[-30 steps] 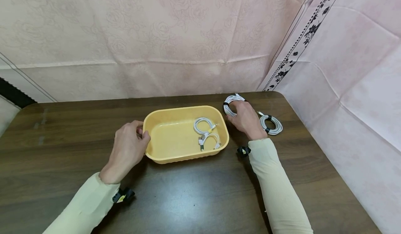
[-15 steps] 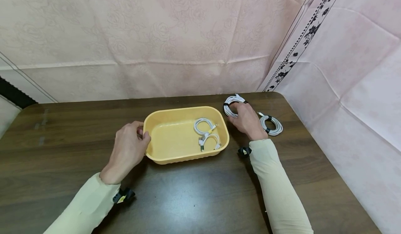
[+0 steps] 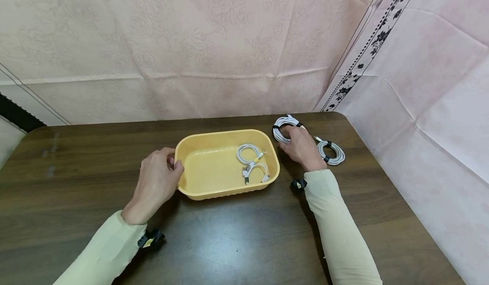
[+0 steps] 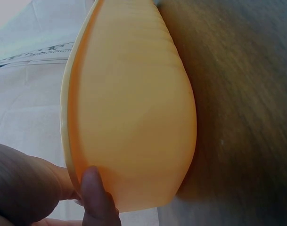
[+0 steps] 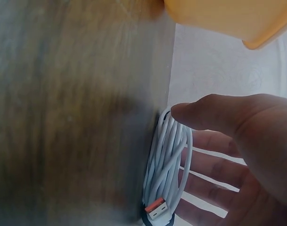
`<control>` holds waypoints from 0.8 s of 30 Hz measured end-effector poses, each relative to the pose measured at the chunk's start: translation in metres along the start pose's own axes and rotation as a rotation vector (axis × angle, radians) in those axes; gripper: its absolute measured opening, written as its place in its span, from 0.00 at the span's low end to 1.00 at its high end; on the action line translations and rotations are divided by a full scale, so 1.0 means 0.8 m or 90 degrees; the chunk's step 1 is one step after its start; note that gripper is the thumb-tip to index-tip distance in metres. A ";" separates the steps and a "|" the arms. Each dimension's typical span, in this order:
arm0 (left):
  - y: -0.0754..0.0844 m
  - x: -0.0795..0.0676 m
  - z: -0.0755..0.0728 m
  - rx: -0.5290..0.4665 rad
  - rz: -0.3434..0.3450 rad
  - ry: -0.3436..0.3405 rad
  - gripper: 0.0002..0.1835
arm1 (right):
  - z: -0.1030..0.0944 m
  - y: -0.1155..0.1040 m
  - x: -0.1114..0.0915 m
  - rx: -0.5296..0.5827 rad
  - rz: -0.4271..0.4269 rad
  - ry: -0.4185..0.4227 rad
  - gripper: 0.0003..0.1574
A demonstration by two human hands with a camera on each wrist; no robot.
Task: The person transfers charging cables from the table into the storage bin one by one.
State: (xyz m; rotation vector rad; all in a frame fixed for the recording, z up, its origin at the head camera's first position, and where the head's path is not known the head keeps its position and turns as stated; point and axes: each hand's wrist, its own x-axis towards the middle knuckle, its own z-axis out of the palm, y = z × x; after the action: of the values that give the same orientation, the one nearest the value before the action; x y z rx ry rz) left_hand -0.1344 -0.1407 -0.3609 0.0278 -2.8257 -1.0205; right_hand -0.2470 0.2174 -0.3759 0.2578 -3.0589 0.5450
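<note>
At the left end of a yellow plastic tray [image 3: 208,170], my left hand [image 3: 154,179] pinches the rim between thumb and fingers. The left wrist view shows the tray's outer wall [image 4: 129,103] with a fingertip against it. Inside the tray, on the right, lie a small coiled white cable [image 3: 239,156] and a short white cable [image 3: 263,165]. Beyond the tray's right end my right hand [image 3: 302,147] holds a larger coiled white cable [image 3: 280,123] bound with black ties. Its thumb presses the coil and its fingers lie behind it; a USB plug [image 5: 157,209] shows in the right wrist view.
Another coiled white cable [image 3: 339,154] with black ties lies right of my right hand. The brown wooden table [image 3: 229,242] ends at a pink patterned cloth [image 3: 214,64] behind and on the right.
Almost nothing differs. Both hands stay in place, and the right fingers shift very slightly at the coiled cable.
</note>
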 end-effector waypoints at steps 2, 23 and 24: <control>0.000 0.000 0.000 -0.001 -0.002 -0.001 0.19 | 0.000 0.000 0.000 -0.001 0.002 0.001 0.25; -0.001 0.001 0.000 0.002 0.003 0.004 0.19 | 0.004 0.003 0.000 -0.032 0.003 -0.007 0.18; -0.001 0.001 0.000 0.002 0.003 0.004 0.19 | 0.004 0.004 0.000 -0.035 0.004 -0.008 0.18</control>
State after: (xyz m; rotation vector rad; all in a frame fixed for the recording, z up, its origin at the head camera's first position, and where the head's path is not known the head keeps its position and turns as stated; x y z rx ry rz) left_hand -0.1350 -0.1415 -0.3615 0.0247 -2.8200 -1.0133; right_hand -0.2478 0.2187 -0.3800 0.2516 -3.0816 0.4607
